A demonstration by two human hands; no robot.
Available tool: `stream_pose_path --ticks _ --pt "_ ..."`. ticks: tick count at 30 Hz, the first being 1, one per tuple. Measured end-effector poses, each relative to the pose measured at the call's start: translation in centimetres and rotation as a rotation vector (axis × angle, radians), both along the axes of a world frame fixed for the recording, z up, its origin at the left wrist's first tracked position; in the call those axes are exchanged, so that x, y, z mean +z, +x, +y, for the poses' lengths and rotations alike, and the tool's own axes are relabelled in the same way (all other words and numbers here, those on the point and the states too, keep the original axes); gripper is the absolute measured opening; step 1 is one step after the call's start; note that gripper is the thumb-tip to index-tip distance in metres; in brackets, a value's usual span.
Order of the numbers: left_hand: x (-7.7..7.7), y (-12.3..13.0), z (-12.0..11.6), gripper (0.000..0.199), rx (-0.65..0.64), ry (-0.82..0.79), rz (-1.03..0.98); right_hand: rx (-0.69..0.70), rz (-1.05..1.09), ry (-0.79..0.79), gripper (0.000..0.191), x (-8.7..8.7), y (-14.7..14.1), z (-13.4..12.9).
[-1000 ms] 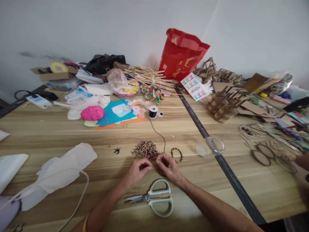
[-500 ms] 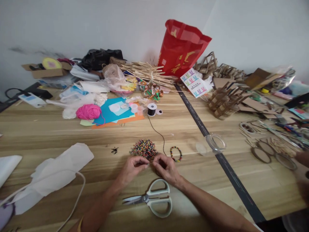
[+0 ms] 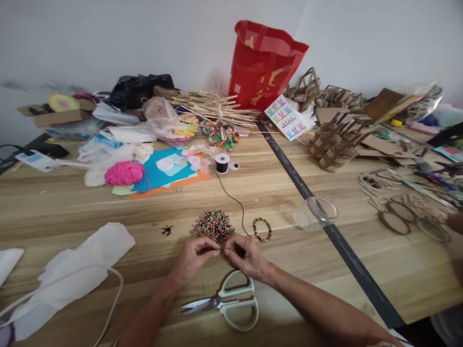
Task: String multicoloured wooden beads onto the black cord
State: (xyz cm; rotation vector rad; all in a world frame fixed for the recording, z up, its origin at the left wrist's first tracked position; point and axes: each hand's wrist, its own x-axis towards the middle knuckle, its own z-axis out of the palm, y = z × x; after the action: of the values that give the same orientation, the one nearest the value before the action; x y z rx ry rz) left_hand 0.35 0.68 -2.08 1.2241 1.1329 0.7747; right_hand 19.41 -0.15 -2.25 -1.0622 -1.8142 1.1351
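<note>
My left hand (image 3: 197, 255) and my right hand (image 3: 246, 255) meet fingertip to fingertip just in front of a heap of small coloured beads (image 3: 213, 225). Both are pinched closed. A black cord (image 3: 233, 196) runs from a white spool (image 3: 222, 164) down to my right hand, which grips it. Something tiny is between my left thumb and finger, too small to name. Right of the beads lies a round bead bracelet (image 3: 262, 230). Scissors (image 3: 220, 302) with pale handles lie below my hands, blades pointing left and slightly apart.
Short black pieces (image 3: 167, 231) lie left of the beads. White sheeting (image 3: 79, 260) covers the left side. Behind are pink yarn (image 3: 124, 173), blue paper (image 3: 159, 168) and a red bag (image 3: 265, 67). Clear rings (image 3: 323, 209) and small woven baskets (image 3: 331, 147) stand right. Another person's hand shows at the right edge.
The view has shifted slightly, so most far objects appear further left. My hands remain pinched together in front of the beads, slightly lower in the picture.
</note>
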Motion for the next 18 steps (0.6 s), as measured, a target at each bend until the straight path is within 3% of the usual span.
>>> stream_pose_path --ticks 18 --pt "0.16 0.09 0.05 0.018 -0.037 -0.013 -0.010 0.049 0.007 0.043 0.009 0.13 0.18 -0.08"
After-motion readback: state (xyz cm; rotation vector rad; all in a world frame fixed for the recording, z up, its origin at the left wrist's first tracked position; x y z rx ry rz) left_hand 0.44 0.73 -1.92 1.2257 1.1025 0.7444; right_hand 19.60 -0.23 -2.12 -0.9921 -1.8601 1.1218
